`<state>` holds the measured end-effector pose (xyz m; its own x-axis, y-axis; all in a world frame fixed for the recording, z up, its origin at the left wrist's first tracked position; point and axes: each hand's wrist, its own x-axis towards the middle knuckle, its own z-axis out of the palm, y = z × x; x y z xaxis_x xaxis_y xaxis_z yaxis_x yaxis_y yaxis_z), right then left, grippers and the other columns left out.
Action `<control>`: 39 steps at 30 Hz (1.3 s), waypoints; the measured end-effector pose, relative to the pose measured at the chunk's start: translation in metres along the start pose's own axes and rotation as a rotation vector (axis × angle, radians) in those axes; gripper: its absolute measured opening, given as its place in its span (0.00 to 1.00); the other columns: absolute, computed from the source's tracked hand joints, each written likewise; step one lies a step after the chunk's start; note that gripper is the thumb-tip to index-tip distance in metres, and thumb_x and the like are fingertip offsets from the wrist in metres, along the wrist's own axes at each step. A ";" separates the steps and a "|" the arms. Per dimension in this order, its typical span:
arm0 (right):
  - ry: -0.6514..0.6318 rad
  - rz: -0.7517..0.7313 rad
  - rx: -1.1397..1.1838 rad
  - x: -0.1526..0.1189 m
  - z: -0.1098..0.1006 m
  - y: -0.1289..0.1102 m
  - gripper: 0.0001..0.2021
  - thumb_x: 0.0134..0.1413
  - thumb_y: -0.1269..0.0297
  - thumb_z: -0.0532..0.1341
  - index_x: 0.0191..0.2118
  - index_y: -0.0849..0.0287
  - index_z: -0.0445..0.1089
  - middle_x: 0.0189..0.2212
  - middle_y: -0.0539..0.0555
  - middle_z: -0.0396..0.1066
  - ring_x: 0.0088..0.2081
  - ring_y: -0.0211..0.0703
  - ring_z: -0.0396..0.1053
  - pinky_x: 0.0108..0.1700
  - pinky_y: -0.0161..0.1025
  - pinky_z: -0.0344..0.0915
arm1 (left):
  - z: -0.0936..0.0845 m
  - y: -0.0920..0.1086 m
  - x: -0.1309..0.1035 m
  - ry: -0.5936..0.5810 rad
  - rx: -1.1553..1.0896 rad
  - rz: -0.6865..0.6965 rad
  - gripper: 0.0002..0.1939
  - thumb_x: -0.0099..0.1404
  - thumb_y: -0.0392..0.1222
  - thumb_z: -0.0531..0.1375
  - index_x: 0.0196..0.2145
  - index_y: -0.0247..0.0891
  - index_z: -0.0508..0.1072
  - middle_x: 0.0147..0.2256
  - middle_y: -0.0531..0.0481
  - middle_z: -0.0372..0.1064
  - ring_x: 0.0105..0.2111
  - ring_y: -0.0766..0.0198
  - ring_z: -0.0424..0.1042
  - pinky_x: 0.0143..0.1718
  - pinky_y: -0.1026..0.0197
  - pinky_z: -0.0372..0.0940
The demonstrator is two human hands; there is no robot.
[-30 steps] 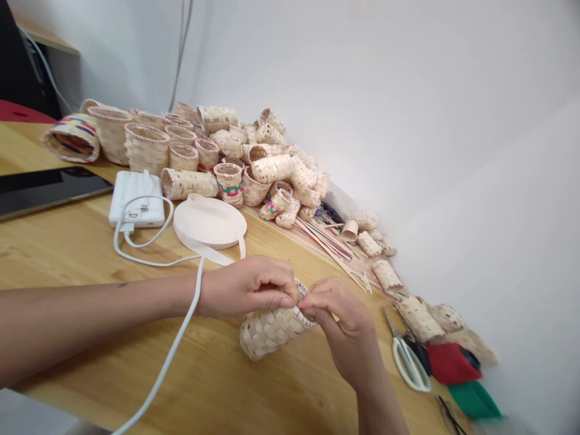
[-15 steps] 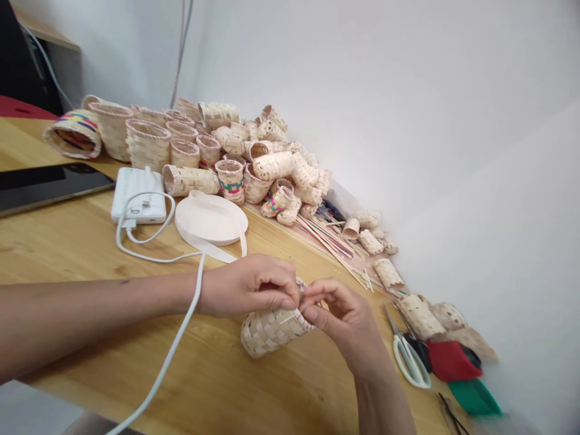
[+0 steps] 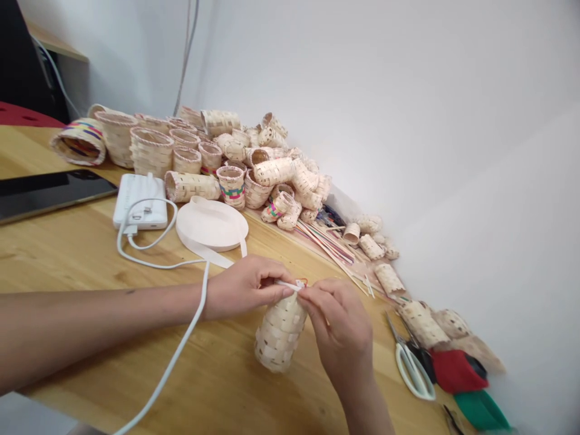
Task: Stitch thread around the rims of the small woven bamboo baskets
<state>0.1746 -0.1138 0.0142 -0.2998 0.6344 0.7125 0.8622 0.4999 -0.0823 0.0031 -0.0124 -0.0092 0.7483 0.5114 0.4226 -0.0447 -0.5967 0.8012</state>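
A small woven basket (image 3: 280, 336) of pale strips hangs between my hands just above the wooden table, its rim up and its body tilted. My left hand (image 3: 249, 283) pinches the rim from the left, with a white strip lying along the edge under its fingertips. From the right, my right hand (image 3: 341, 314) closes thumb and fingers on the rim and the strip's end. A short red thread loop shows at the rim between the hands. My fingers hide most of the opening.
Behind my hands lie a roll of white ribbon (image 3: 212, 225), a white power bank (image 3: 140, 202) with a cable crossing my left forearm, and a phone (image 3: 54, 193). Many woven baskets (image 3: 151, 151) pile against the wall. Scissors (image 3: 413, 368) and coloured rolls (image 3: 457, 370) lie right.
The basket has turned more upright, its base swinging right and down. The white strip at the rim now shows. My right hand has rolled over, its back facing me more.
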 end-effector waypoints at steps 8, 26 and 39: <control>-0.004 -0.115 -0.178 0.001 0.001 -0.003 0.10 0.59 0.75 0.56 0.39 0.54 0.70 0.31 0.54 0.71 0.35 0.42 0.67 0.36 0.38 0.65 | 0.005 0.004 -0.002 0.036 0.013 0.039 0.10 0.64 0.41 0.56 0.32 0.33 0.75 0.27 0.52 0.71 0.27 0.68 0.66 0.29 0.69 0.58; 0.317 0.735 0.879 -0.008 0.035 -0.020 0.10 0.64 0.56 0.51 0.35 0.54 0.59 0.20 0.43 0.55 0.24 0.35 0.61 0.44 0.45 0.68 | -0.004 -0.005 -0.002 0.340 0.473 0.329 0.12 0.70 0.38 0.52 0.32 0.34 0.72 0.31 0.47 0.71 0.32 0.65 0.68 0.33 0.65 0.60; -0.023 0.821 0.657 -0.008 0.038 -0.028 0.09 0.56 0.58 0.58 0.30 0.58 0.65 0.17 0.41 0.44 0.19 0.32 0.44 0.20 0.31 0.42 | -0.002 -0.004 -0.003 0.333 0.449 0.278 0.12 0.69 0.40 0.54 0.29 0.33 0.71 0.30 0.47 0.69 0.31 0.64 0.67 0.33 0.64 0.60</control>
<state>0.1376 -0.1104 -0.0152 0.2627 0.9308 0.2541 0.4152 0.1287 -0.9006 -0.0006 -0.0101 -0.0128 0.4984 0.4218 0.7574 0.1283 -0.8999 0.4168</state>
